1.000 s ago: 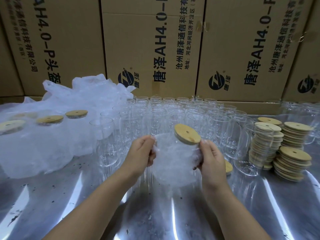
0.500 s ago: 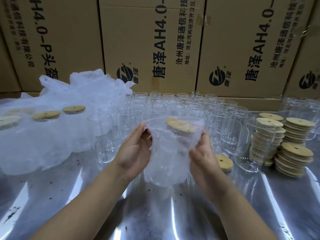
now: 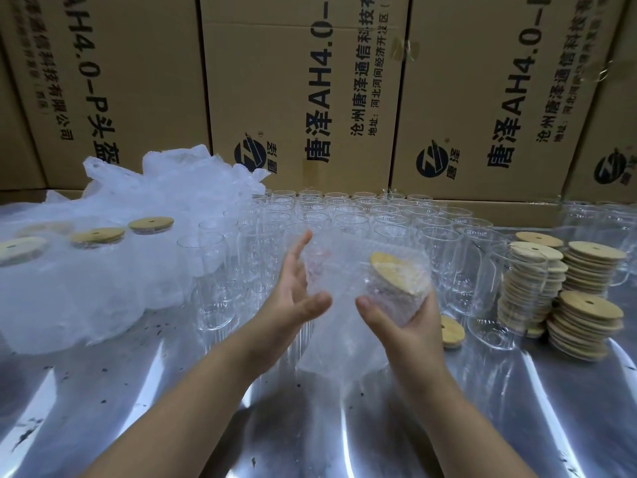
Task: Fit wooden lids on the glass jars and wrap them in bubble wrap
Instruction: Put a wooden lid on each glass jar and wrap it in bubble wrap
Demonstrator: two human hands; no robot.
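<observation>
The jar (image 3: 387, 298) is held in the air over the middle of the table (image 3: 138, 391), tipped so that its mouth points toward 2 o'clock. It is clear glass, seen only dimly through the bubble wrap (image 3: 331, 343) that covers it. The wrap is thin, milky and dimpled; it passes over the top and hangs loose below the jar toward 6 o'clock, down to the table. On the mouth sits the lid (image 3: 396, 274), a pale round wooden disc, its face blurred by the film over it. The right hand (image 3: 410, 331) cups the jar from below at 5 o'clock, fingers curled under it and the thumb laid up the near side, so this hand carries it. The left hand (image 3: 293, 301) lies at 9 o'clock of the jar with its fingers straight and spread and the thumb stretched out, its palm against the loose wrap (whether it presses on the glass itself cannot be told). Behind the hands, toward 12 o'clock, stand rows of empty jars (image 3: 344, 219), upright and close together. At 3 o'clock are stacks of lids (image 3: 586, 319), partly seen through glass mugs (image 3: 489, 270) with handles, and a single lid (image 3: 451, 327) lies flat just beside the right wrist. At 9 o'clock stand wrapped jars (image 3: 98, 257) with wooden tops showing, and behind them a white heap of wrap (image 3: 172, 188). Printed cardboard boxes (image 3: 303, 81) close off the back.
</observation>
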